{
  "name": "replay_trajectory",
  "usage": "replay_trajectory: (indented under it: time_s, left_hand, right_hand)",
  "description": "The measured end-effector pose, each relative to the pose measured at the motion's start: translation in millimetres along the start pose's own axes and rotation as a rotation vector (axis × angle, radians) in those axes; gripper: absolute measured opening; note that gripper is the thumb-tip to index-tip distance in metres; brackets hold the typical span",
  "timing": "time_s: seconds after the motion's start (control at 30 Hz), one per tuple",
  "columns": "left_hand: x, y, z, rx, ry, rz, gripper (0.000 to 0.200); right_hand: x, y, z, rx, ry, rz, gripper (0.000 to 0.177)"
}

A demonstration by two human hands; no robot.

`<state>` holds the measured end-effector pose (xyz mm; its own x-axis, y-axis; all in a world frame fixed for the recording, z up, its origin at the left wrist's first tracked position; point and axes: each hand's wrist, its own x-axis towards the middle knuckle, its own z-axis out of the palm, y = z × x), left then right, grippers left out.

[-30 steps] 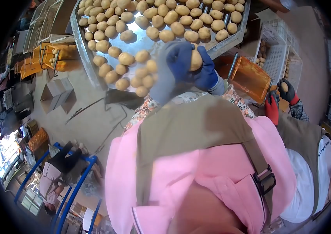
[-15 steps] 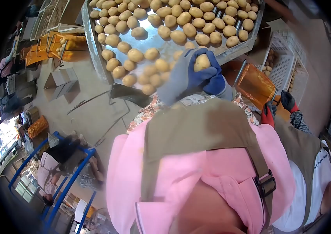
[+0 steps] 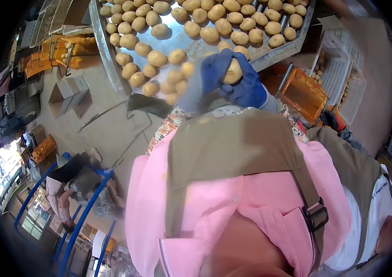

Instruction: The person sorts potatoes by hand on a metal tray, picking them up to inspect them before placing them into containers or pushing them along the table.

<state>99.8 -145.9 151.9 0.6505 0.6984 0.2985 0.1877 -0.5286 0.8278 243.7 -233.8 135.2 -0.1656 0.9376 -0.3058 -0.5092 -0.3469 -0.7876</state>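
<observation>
In the head view, both my hands wear blue-and-grey work gloves and meet in front of my apron. A yellow-skinned potato (image 3: pixel 234 71) is between them. My left hand (image 3: pixel 212 73) has its fingers curled round the potato's left side. On the other side my right hand (image 3: pixel 250 85) closes on it with bent fingers. Just beyond the hands lies a metal sorting table (image 3: pixel 177 36) bearing many loose potatoes (image 3: pixel 157 58). Several potatoes lie close to my left wrist, where the picture is slightly blurred.
At my right, a co-worker's gloved hand (image 3: pixel 329 119) is by an orange mesh bag (image 3: pixel 303 94) on a metal frame. White plastic crates (image 3: pixel 336 62) stand beyond it. Leftward are a cardboard box (image 3: pixel 68 96), another orange bag (image 3: pixel 83 51) and a blue-railed cart (image 3: pixel 85 217).
My hands and the potato have shifted slightly left, and the fingers have changed position around it. The co-worker's hands have moved, one now mostly hidden.
</observation>
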Motion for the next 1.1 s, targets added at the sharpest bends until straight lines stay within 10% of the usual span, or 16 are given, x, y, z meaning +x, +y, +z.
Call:
replay_trajectory:
  time_s: [0.1, 0.23, 0.33, 0.43, 0.47, 0.53, 0.63, 0.7, 0.73, 0.8, 0.83, 0.97, 1.07, 1.1]
  left_hand:
    - [5, 7, -5, -0.162, -0.062, -0.152, 0.023]
    - [12, 22, -13, -0.527, -0.078, -0.589, 0.021]
    - [10, 15, -8, -0.350, -0.010, -0.351, 0.023]
    - [15, 36, -18, -0.868, -0.156, -0.855, 0.040]
    - [14, 42, -15, -0.875, -0.166, -0.850, 0.040]
    - [12, 50, -12, -0.212, -0.125, -0.196, 0.052]
    - [5, 48, -9, -0.344, -0.133, -0.428, 0.073]
    - [13, 69, -11, -0.616, -0.027, -0.764, 0.082]
    - [-20, -7, 8, -0.446, 0.040, -0.475, 0.074]
    - [-32, -14, -5, -0.514, 0.205, -0.691, 0.050]
    - [-59, -54, -6, -0.385, 0.158, -0.755, 0.046]
    - [-106, -79, -45, -0.144, 0.219, -0.707, 0.046]
    - [-124, -94, -45, -0.050, 0.280, -0.756, 0.048]
    - [-129, -99, -48, 0.017, 0.325, -0.761, 0.049]
  right_hand:
    - [5, -23, 33, 0.328, 0.279, 0.195, 0.034]
    - [2, -13, 13, 0.820, -0.123, 0.151, 0.066]
    - [0, -22, 20, 0.869, -0.138, 0.169, 0.060]
    - [-1, -29, 24, 0.355, 0.097, 0.181, 0.040]
    - [0, -27, 20, -0.048, 0.066, -0.117, 0.038]
    - [8, -6, 1, -0.455, 0.027, -0.409, 0.058]
    - [13, 17, -8, 0.404, 0.384, -0.030, 0.049]
    - [-12, -31, 22, 0.447, 0.175, -0.223, 0.040]
    - [-15, -29, 0, 0.435, 0.190, -0.240, 0.040]
    - [-23, -11, -68, 1.037, 0.030, 0.015, 0.045]
    - [-28, -10, -82, 0.803, 0.525, -0.040, 0.045]
    - [-57, -9, -166, 1.128, 1.011, 0.028, 0.043]
    - [-68, 7, -272, -1.246, 0.933, -0.154, 0.033]
    - [-62, 27, -316, -1.056, 0.867, -0.364, 0.027]
